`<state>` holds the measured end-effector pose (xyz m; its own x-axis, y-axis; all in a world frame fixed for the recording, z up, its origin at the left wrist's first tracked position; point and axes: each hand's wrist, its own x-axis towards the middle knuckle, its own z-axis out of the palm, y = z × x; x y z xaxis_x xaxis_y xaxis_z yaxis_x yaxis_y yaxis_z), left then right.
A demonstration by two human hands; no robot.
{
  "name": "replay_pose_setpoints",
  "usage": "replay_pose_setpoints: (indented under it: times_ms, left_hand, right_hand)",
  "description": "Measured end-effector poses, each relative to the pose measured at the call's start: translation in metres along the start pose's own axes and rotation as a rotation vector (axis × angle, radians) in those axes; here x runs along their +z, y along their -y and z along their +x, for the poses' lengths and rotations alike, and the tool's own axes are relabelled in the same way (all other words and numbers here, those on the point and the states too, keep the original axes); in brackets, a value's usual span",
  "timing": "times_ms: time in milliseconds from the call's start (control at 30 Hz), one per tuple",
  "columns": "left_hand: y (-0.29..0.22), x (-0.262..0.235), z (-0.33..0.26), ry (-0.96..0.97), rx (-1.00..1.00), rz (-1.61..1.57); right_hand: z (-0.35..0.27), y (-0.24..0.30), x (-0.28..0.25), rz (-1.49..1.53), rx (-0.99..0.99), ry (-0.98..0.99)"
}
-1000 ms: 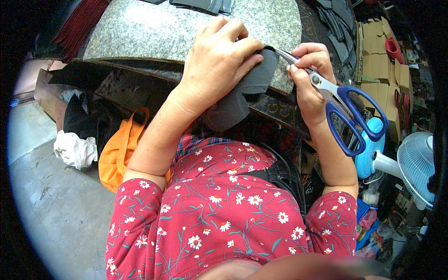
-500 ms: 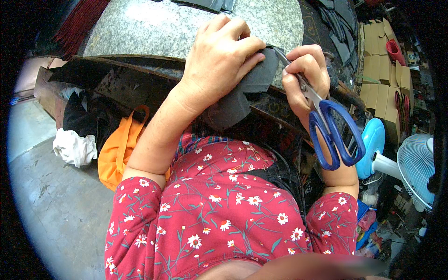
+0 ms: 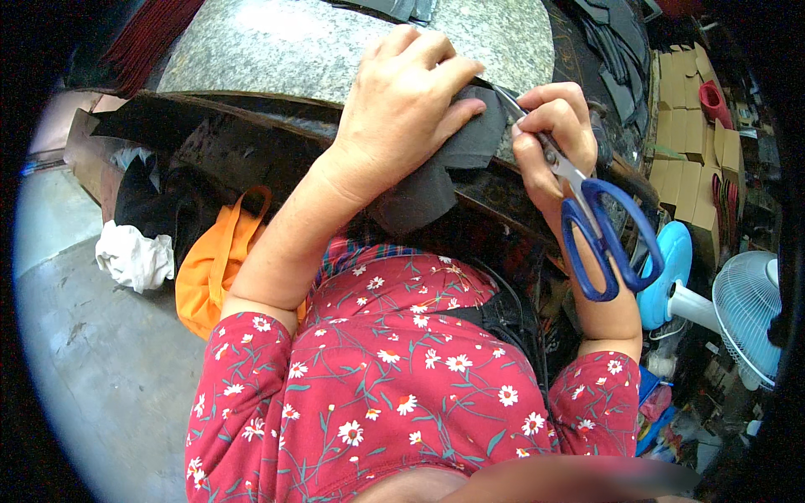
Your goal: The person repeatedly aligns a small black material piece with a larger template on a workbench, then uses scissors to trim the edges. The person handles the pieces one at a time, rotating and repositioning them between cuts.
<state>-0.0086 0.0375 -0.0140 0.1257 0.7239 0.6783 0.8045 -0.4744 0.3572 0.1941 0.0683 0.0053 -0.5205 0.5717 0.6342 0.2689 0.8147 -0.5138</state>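
My left hand (image 3: 407,109) is closed on a dark grey piece of sheet material (image 3: 474,144), thumb on top. The piece hangs over the near edge of a speckled stone slab (image 3: 251,59), its lower part folding down toward my lap. My right hand (image 3: 558,138) grips a pair of scissors (image 3: 573,174) around the metal blades near the pivot, not by the loops. The blue handles point back toward me. The blade tip lies against the upper edge of the grey piece, close to my left fingertips; the exact contact is partly hidden.
Dark cut pieces (image 3: 616,63) lie at the far right, more at the slab's far edge. Cardboard boxes (image 3: 679,159) and a blue-and-white fan (image 3: 746,302) stand to the right. On the left are an orange bag (image 3: 214,281), a white cloth bundle (image 3: 134,258) and dark red strands (image 3: 155,38).
Both hands keep their grips and shift very slightly. My left thumb sits a little further right on the grey piece, and the scissors have moved slightly right.
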Motion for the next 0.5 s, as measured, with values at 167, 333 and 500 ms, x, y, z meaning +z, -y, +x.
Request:
replay_pose_setpoints:
  times_ms: [167,333,500]
  left_hand:
    - [-0.0026,-0.0092,-0.0044,0.002,-0.048,0.094]
    - [0.0001,-0.0099,-0.0064,0.044,0.028,0.036]
    - [-0.0008,-0.0089,-0.0069,0.059,0.023,0.045]
  right_hand:
    - [0.0022,0.0035,0.0024,-0.039,0.009,0.037]
    - [-0.0011,0.0014,0.0009,0.012,0.061,-0.017]
    - [-0.0016,-0.0023,0.0007,0.028,0.04,-0.035]
